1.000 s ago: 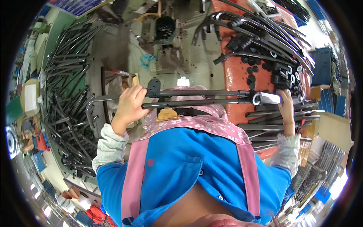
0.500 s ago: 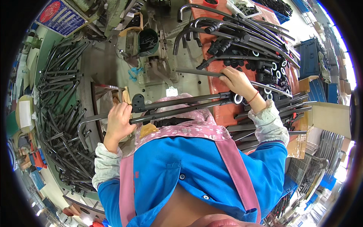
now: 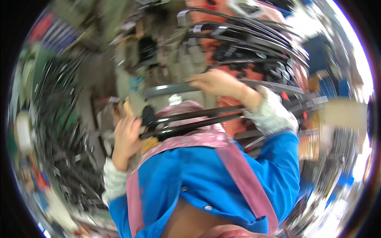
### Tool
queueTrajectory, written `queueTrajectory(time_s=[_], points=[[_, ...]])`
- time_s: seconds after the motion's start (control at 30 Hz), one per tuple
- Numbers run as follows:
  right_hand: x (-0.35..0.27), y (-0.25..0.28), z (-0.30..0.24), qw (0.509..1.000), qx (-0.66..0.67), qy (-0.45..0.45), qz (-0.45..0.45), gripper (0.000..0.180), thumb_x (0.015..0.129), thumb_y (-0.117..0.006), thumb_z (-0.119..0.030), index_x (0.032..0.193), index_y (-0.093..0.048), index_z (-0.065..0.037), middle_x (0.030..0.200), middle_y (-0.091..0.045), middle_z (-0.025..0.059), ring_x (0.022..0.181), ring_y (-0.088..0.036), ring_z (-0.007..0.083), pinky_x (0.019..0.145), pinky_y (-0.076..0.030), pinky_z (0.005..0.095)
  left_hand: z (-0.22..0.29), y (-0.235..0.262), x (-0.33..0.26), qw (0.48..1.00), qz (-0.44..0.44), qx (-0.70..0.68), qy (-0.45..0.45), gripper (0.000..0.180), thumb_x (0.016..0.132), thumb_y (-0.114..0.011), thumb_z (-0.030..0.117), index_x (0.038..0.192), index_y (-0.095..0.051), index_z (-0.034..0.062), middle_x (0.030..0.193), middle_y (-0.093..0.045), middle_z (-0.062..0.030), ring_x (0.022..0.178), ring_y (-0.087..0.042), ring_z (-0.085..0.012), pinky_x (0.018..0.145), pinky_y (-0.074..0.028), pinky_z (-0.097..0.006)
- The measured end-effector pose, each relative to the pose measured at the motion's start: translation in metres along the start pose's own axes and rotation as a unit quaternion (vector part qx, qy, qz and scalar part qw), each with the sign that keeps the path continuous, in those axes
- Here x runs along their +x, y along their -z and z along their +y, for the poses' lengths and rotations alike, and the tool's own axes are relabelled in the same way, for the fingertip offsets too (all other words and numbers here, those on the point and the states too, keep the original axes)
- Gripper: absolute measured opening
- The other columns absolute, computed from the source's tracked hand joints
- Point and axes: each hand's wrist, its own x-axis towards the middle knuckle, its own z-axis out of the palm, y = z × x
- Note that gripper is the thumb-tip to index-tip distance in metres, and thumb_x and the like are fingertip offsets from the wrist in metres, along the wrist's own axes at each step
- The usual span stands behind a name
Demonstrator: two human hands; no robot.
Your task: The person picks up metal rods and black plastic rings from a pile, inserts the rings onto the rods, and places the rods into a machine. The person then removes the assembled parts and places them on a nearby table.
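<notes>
The picture is blurred by motion. My right hand, out in front of me, pinches a long dark metal bar that runs crosswise over the workspace. Nearer my body lies a black tube frame of two side-by-side tubes, resting across my lap over the pink flowered apron. Closed around the frame's left end is my left hand, its fingers smeared. A black fitting sits on the frame beside that hand. My right forearm passes over the frame's right end and hides it.
Bent black tubes lie heaped on an orange-topped table at the right, among black fittings and white rings. Many dark tubes fill the left side. Ahead stands a machine with a dark container. A carton is far right.
My right hand has moved left, drawing the metal bar with it, so the bar now reaches over the space before my lap. My left hand stays at the frame's left end.
</notes>
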Motion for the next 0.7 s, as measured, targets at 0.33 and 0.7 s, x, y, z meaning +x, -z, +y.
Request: queueTrajectory(time_s=[0.33, 0.7], points=[[0.022, -0.026, -0.019, 0.997, -0.062, 0.04, -0.016, 0.034, 0.098, -0.049, -0.041, 0.111, -0.071, -0.019, 0.1, -0.072, 0.0126, 0.095, -0.068, 0.0365, 0.088, -0.053, 0.0477, -0.034, -0.023, -0.023, 0.999, 0.025, 0.017, 0.012, 0.034, 0.071, -0.06, -0.004, 0.104, -0.059, -0.0024, 0.101, -0.058, -0.0184, 0.092, -0.059, -0.0391, 0.074, -0.047, -0.048], [0.038, -0.046, -0.015, 0.997, -0.006, 0.064, 0.035, 0.029, 0.097, -0.056, -0.03, 0.111, -0.071, -0.009, 0.085, -0.069, 0.02, 0.08, -0.066, 0.04, 0.072, -0.053, 0.0488, -0.054, -0.017, -0.016, 0.997, 0.013, -0.076, 0.021, 0.043, 0.058, -0.074, 0.007, 0.098, -0.059, 0.0009, 0.09, -0.056, -0.0116, 0.083, -0.059, -0.0326, 0.068, -0.045, -0.042]])
